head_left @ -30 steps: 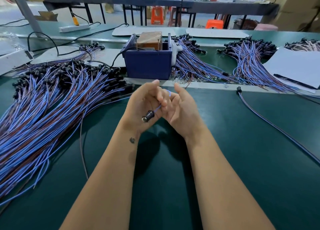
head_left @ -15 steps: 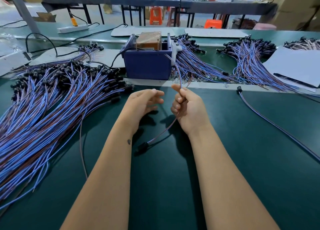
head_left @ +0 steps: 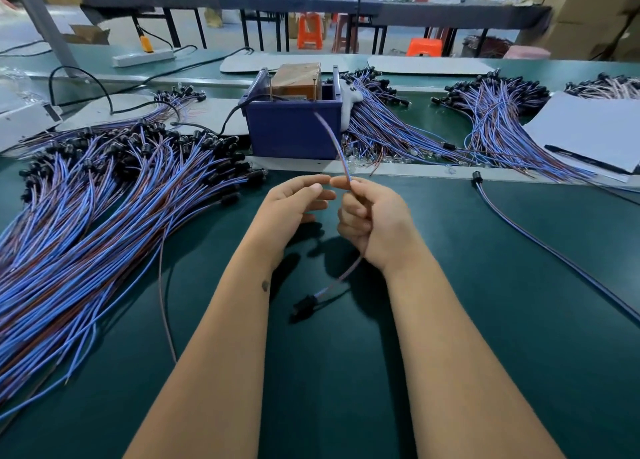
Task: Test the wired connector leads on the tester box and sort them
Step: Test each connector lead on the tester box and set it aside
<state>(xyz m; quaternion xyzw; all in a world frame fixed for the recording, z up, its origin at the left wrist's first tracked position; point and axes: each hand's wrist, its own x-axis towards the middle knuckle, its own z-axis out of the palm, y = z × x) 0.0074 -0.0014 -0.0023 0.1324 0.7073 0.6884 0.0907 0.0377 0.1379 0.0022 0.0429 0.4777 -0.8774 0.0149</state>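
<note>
A single lead [head_left: 337, 147] is being pinched in the closed right grip [head_left: 372, 221] above the desk [head_left: 485, 320], the relaxed left grip [head_left: 294, 204] holding nothing, and its bare end should be steered squarely onto the tester box [head_left: 292, 133].

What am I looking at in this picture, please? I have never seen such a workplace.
The camera sits on a person's head and looks down at their two bare arms over a green table. The right hand grips one thin lead; its black connector hangs below, and its other end rises toward the blue tester box. The left hand is empty, fingers relaxed. A large pile of leads lies to the left, and more bundles lie behind on the right.
</note>
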